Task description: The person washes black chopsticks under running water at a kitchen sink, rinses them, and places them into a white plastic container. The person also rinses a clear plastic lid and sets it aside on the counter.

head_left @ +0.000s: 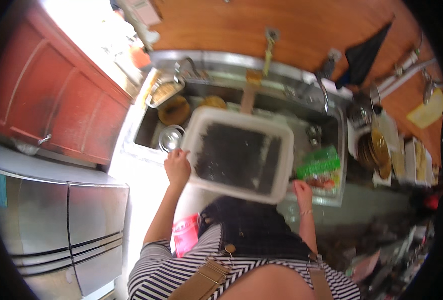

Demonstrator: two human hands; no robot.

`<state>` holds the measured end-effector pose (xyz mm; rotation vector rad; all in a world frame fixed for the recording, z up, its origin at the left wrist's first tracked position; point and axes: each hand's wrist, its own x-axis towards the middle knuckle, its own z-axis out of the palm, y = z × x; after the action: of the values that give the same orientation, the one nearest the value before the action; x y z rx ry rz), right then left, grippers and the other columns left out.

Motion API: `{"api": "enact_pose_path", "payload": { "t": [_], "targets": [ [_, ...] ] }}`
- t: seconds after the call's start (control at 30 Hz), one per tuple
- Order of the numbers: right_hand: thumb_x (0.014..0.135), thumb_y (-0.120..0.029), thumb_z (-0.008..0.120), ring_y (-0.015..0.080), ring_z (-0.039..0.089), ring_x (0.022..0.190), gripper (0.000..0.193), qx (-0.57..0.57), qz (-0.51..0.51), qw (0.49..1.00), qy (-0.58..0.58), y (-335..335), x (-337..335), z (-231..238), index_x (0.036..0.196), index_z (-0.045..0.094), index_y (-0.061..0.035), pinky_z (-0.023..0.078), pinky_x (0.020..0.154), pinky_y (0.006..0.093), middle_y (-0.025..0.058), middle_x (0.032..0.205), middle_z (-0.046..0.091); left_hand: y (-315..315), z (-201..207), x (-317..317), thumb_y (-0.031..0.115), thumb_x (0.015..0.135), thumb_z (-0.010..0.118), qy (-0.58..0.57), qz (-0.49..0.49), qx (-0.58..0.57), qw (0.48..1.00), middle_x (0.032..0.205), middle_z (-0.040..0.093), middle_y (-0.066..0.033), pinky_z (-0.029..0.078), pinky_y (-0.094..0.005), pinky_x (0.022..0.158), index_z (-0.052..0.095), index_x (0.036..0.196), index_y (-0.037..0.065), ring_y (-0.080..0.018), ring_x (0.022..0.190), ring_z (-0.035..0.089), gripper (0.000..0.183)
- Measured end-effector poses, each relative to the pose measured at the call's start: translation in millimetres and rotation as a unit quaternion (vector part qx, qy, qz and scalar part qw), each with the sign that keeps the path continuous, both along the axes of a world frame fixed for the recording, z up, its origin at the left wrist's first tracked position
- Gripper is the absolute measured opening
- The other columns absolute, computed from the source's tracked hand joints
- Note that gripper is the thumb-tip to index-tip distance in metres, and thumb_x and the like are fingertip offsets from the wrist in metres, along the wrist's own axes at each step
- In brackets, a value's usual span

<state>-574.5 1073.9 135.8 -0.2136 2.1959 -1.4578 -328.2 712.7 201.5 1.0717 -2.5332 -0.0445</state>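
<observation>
A white rectangular plastic tub (284,155) is held in front of my waist, over the near edge of the sink. Its middle is a large dark area with ragged edges and small shiny spots; whether that is liquid or a dark layer, I cannot tell. My left hand (177,167) is closed on the tub's left rim, near its lower left corner. At the lower right corner my right hand (303,194) has its fingers closed by the rim. Part of that grip is hidden. The tub looks slightly tilted and blurred.
Behind the tub lies a two-basin metal sink (216,90), with brown round dishes (174,110) and a glass bowl (171,138) at left. A green package (319,162) lies at right. Stacked brown plates (372,152) stand beyond it. A steel fridge (56,220) is at left.
</observation>
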Motion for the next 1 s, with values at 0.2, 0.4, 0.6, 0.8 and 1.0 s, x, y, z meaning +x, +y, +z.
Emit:
{"api": "enact_pose_path", "payload": {
  "t": [0.2, 0.4, 0.6, 0.8, 1.0],
  "targets": [
    [0.091, -0.028, 0.049, 0.01, 0.051, 0.055, 0.028, -0.026, -0.03, 0.999, -0.02, -34.5, -25.8, -16.1, 0.088, 0.06, -0.0016, 0.041, 0.051, 0.0238, 0.0027, 0.063, 0.056, -39.3, -24.5, -3.6, 0.031, 0.083, 0.057, 0.137, 0.133, 0.102, 0.976, 0.077, 0.058, -0.0135, 0.043, -0.0432, 0.063, 0.055, 0.077, 0.007, -0.0327, 0.074, 0.056, 0.024],
    [0.092, -0.04, 0.04, 0.029, 0.06, 0.073, 0.049, 0.07, -0.02, 0.987, 0.147, -67.3, -48.8, -44.7, 0.094, 0.06, 0.0053, 0.046, 0.068, 0.0363, 0.0186, 0.081, 0.063, -56.6, -56.8, -23.8, 0.044, 0.091, 0.039, 0.056, 0.112, 0.265, 0.956, 0.078, 0.061, -0.0231, 0.044, -0.0508, 0.067, 0.05, 0.081, 0.002, -0.0425, 0.077, 0.058, 0.045],
    [0.093, -0.038, 0.038, 0.0366, 0.059, 0.084, 0.05, 0.089, -0.049, 0.982, 0.159, -78.2, -36.9, -49.7, 0.095, 0.06, 0.0069, 0.044, 0.074, 0.0401, 0.0242, 0.089, 0.061, -53.8, -54.7, -20.6, 0.046, 0.091, 0.035, 0.043, 0.143, 0.281, 0.948, 0.083, 0.061, -0.0238, 0.045, -0.0514, 0.071, 0.054, 0.088, 0.003, -0.0424, 0.08, 0.059, 0.047],
    [0.094, -0.034, 0.037, 0.0365, 0.059, 0.08, 0.047, 0.041, -0.035, 0.98, 0.191, -82.4, -30.7, -40.0, 0.097, 0.058, 0.0078, 0.044, 0.072, 0.0391, 0.0243, 0.088, 0.061, -52.2, -44.7, -21.4, 0.048, 0.09, 0.035, 0.023, 0.17, 0.31, 0.935, 0.088, 0.062, -0.023, 0.046, -0.0502, 0.075, 0.055, 0.091, 0.004, -0.0413, 0.085, 0.059, 0.049],
    [0.094, -0.036, 0.037, 0.0381, 0.058, 0.075, 0.049, 0.099, -0.033, 0.967, 0.234, -82.7, -27.1, -41.7, 0.086, 0.058, 0.0084, 0.043, 0.066, 0.042, 0.0266, 0.081, 0.059, -51.8, -45.3, -20.6, 0.048, 0.089, 0.038, 0.038, 0.167, 0.307, 0.936, 0.084, 0.062, -0.0234, 0.046, -0.0506, 0.074, 0.057, 0.089, 0.005, -0.0421, 0.083, 0.059, 0.047]
  ]
}}
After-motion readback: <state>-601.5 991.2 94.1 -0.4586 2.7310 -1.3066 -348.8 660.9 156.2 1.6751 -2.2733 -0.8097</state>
